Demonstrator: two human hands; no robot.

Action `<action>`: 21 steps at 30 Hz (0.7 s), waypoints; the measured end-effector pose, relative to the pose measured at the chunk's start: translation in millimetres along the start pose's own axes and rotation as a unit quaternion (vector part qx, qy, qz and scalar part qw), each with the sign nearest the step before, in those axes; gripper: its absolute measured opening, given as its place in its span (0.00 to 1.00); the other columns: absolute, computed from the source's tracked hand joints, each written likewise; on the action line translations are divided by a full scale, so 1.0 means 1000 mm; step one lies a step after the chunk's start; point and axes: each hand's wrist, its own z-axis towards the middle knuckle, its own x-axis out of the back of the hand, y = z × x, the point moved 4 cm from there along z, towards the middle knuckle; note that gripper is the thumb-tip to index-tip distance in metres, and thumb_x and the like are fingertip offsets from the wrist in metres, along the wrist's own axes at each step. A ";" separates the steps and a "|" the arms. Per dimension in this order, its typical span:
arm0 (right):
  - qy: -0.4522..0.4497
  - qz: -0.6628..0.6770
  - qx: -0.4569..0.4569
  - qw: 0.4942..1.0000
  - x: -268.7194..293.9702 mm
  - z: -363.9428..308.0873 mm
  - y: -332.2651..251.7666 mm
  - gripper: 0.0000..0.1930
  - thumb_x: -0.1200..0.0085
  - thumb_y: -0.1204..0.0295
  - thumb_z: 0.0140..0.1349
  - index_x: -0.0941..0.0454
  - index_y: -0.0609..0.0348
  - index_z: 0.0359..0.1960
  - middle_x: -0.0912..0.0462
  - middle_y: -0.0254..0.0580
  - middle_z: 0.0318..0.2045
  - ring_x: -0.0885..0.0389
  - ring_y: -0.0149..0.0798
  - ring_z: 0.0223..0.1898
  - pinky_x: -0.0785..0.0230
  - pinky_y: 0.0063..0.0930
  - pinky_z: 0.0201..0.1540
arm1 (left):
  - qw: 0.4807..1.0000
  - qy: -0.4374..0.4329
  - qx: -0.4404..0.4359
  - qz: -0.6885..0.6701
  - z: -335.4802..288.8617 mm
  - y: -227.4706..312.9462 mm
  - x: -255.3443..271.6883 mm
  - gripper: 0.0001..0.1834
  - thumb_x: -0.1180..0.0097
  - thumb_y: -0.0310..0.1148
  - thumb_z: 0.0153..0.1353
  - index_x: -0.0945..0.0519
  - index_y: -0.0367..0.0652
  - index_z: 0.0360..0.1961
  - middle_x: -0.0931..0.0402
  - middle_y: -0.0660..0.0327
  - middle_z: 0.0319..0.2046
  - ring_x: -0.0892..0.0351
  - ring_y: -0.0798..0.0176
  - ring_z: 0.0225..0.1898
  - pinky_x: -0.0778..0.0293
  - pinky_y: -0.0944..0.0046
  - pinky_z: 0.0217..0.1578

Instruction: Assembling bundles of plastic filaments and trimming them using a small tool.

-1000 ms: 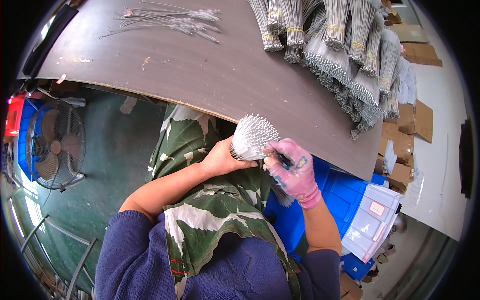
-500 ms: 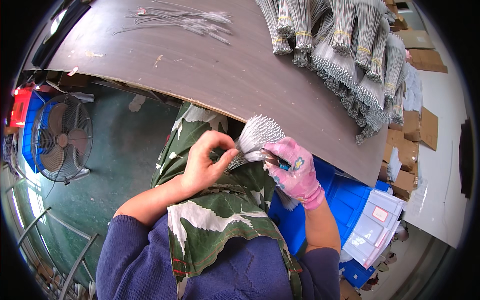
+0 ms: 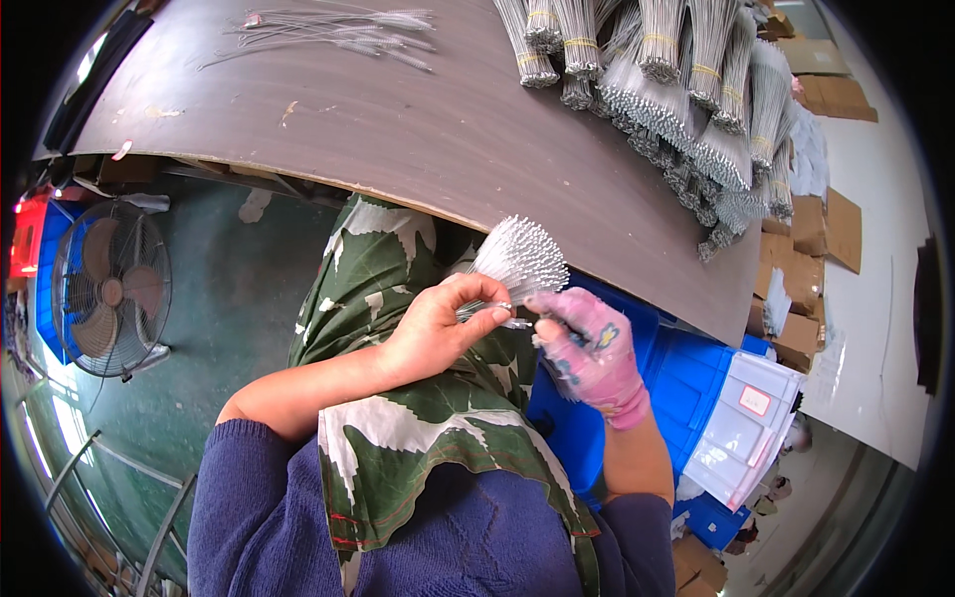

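Observation:
A thick bundle of thin wire brushes (image 3: pixel 519 257), with pale bristles and silvery tips, stands tilted over my lap at the table edge. My bare left hand (image 3: pixel 448 323) lies against the bundle's near side. Its thumb and forefinger pinch the silvery end of a wire brush (image 3: pixel 515 322). Close by on the right is my right hand (image 3: pixel 589 348), in a pink flowered glove with worn fingertips. Its thumb and forefinger are apart, just off the pinched end, and I see nothing between them. The lower part of the bundle is hidden behind my left hand.
Several banded brush bundles (image 3: pixel 662 45) are heaped on the brown table (image 3: pixel 398 129), far right. Loose brushes (image 3: pixel 348 35) lie at the far left. A blue bin (image 3: pixel 567 438) and a translucent box (image 3: pixel 741 438) stand at my right. On the left floor is a fan (image 3: pixel 112 291).
My left fingers have closed on a brush end beside the bundle. My right hand has drawn slightly back from the bundle, its thumb and forefinger parting. The whole view has shifted a little.

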 end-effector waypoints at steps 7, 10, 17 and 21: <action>-0.074 0.065 -0.233 0.967 0.019 -0.003 0.002 0.18 0.52 0.59 0.65 0.22 0.63 0.40 0.25 0.34 0.24 0.29 0.26 0.28 0.35 0.23 0.33 | 0.965 -0.046 0.129 -0.225 -0.001 -0.013 -0.008 0.10 0.46 0.32 0.63 0.23 0.37 0.41 0.24 0.67 0.35 0.29 0.75 0.40 0.31 0.70 0.45; -0.091 -0.043 -0.216 0.971 0.024 0.003 -0.003 0.16 0.52 0.60 0.64 0.21 0.61 0.37 0.24 0.38 0.23 0.27 0.31 0.26 0.34 0.27 0.32 | 0.961 -0.050 0.138 -0.234 -0.001 -0.011 -0.010 0.10 0.46 0.32 0.63 0.23 0.37 0.41 0.24 0.67 0.35 0.29 0.75 0.39 0.31 0.70 0.45; -0.139 -0.188 -0.159 0.959 0.021 0.011 -0.003 0.14 0.51 0.61 0.63 0.22 0.60 0.33 0.22 0.49 0.23 0.24 0.54 0.30 0.33 0.40 0.34 | 0.961 -0.069 0.159 -0.214 0.001 -0.006 -0.015 0.10 0.47 0.31 0.63 0.22 0.36 0.42 0.23 0.67 0.33 0.28 0.76 0.36 0.29 0.71 0.42; -0.143 -0.175 -0.175 0.958 0.020 0.010 0.000 0.15 0.51 0.60 0.63 0.21 0.61 0.32 0.23 0.50 0.23 0.24 0.54 0.29 0.33 0.39 0.34 | 0.962 -0.069 0.161 -0.208 0.001 -0.009 -0.015 0.11 0.47 0.30 0.63 0.21 0.35 0.43 0.22 0.66 0.34 0.28 0.76 0.36 0.29 0.72 0.41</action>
